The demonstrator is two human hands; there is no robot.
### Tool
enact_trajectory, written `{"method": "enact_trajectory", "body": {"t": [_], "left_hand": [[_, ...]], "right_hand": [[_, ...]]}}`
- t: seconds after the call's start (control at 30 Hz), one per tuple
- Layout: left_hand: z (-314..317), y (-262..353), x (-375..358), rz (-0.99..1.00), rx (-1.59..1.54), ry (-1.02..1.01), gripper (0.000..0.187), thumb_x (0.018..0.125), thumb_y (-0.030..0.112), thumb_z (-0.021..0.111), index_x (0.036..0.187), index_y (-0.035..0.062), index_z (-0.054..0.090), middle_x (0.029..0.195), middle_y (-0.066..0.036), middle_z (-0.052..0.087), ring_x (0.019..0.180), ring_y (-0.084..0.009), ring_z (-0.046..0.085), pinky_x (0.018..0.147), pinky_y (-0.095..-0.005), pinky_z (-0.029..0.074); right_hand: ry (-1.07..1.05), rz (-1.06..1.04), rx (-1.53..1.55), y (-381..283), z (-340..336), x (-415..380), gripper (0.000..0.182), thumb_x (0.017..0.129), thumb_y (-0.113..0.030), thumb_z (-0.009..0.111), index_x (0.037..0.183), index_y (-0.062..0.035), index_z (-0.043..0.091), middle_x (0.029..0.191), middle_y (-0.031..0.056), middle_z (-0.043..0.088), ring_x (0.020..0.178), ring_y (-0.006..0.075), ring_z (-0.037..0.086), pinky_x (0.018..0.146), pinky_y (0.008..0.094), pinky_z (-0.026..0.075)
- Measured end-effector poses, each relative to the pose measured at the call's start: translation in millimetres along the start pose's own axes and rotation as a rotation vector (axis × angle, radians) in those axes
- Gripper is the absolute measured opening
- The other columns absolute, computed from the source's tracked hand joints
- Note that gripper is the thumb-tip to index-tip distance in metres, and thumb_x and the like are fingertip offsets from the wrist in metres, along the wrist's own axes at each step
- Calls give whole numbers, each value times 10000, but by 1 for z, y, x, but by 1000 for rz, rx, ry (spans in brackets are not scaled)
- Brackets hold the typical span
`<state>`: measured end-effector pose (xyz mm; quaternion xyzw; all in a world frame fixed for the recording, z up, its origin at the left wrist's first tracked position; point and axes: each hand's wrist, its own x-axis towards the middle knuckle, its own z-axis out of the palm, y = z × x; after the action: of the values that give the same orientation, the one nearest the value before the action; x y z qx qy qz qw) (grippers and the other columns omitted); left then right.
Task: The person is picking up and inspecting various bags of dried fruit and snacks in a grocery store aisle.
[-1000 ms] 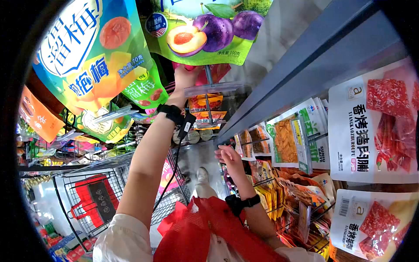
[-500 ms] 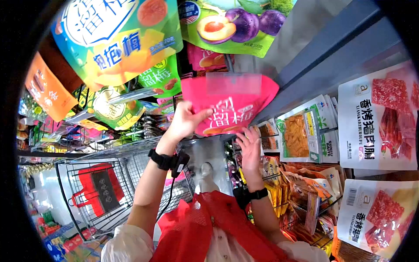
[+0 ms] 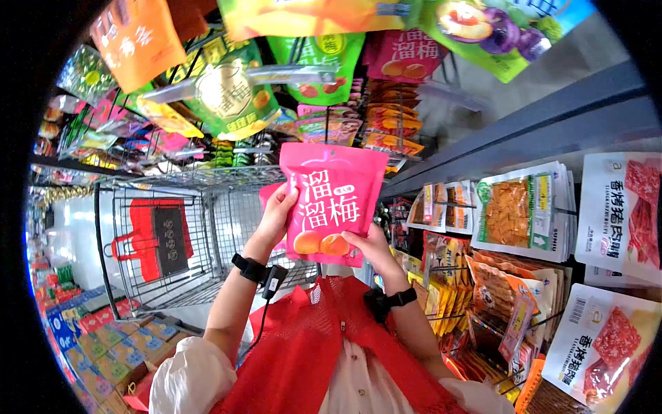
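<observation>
A pink snack bag [image 3: 338,200] with white lettering and two orange fruits printed at its bottom is held upright before my chest, its front toward me. My left hand [image 3: 279,209] grips its left edge, thumb on the front. At the lower right corner, my right hand [image 3: 378,252] pinches it with the thumb in front; the other fingers are hidden behind. More pink packaging [image 3: 271,195] shows behind my left hand. Above the held bag, another pink bag [image 3: 405,58] hangs on the rack beside a green bag [image 3: 323,65].
A wire shopping cart [image 3: 207,228] with a red bag [image 3: 148,234] in it stands to the left. Hanging snack packs [image 3: 520,207] line the rack on the right, below a dark shelf beam [image 3: 524,131]. Clear price-tag holders [image 3: 458,94] jut out above. Stacked cartons [image 3: 114,352] fill the lower left.
The pink bag has come down and away from the hanging rack toward my chest. My right hand, earlier near its lower edge with fingers apart, now grips its corner. The view has shifted.
</observation>
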<state>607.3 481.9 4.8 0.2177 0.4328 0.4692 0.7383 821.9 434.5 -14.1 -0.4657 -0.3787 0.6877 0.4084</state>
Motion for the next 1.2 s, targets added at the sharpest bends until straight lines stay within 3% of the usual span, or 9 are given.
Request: {"method": "enact_trajectory", "body": {"t": [0.17,0.23,0.43,0.57,0.67,0.9,0.97,1.1,1.2], "left_hand": [[-85,-71,-38,-237,307,-20,418,836,202,529,1171,11,371,1103,-108,507,963,-192,528,848,-322,441],[-89,-72,-60,-388,72,-23,425,838,221,525,1174,4,383,1130,-121,495,982,-195,522,860,-318,432],[-171,-81,-81,-533,97,17,353,839,277,516,1061,5,479,965,-102,586,811,-178,589,709,-286,501],[-238,-81,-70,-448,192,231,296,835,199,536,1018,-31,504,922,-116,592,755,-195,591,649,-292,495],[-312,-114,-41,-379,151,360,280,834,173,534,1037,-15,490,921,-106,585,759,-200,590,652,-314,500],[-306,-112,-15,-378,166,58,311,802,137,578,1044,-31,479,954,-96,577,836,-190,570,731,-304,479],[-303,-130,7,-157,363,-54,414,781,143,603,1107,-34,418,1004,-102,556,903,-193,544,780,-305,455],[-354,-222,69,-179,544,-37,675,730,231,658,1199,-27,246,1102,-126,496,984,-197,493,801,-312,429],[-336,-218,68,-310,575,9,750,692,296,685,1208,-17,239,1163,-151,441,1019,-240,475,847,-331,403]], "right_hand": [[106,19,-148,51,37,-4,267,760,-111,614,985,15,544,903,39,599,786,96,550,718,253,436],[160,19,-277,75,51,-7,287,756,-156,620,976,15,550,879,64,609,766,117,564,691,265,444],[446,13,-820,163,103,-6,323,767,-274,603,920,6,556,752,102,609,697,191,605,584,302,454],[374,333,-125,147,151,-18,453,822,-218,537,1161,2,334,943,170,541,625,223,609,457,265,459],[338,302,-165,186,153,-18,462,829,-194,523,1182,0,296,1002,170,521,679,207,617,478,263,479],[337,273,-208,211,165,-33,435,836,-187,514,1183,-22,310,990,127,553,720,182,599,573,263,468],[340,296,-214,220,163,-38,426,838,-194,511,1176,-23,316,982,116,562,722,176,598,584,262,464],[356,311,-241,230,154,-41,375,852,-165,493,1160,-19,338,946,123,545,736,166,590,558,251,454],[417,255,-201,219,149,-44,376,850,-164,498,1158,-33,326,950,102,552,712,165,593,573,243,445]]}}
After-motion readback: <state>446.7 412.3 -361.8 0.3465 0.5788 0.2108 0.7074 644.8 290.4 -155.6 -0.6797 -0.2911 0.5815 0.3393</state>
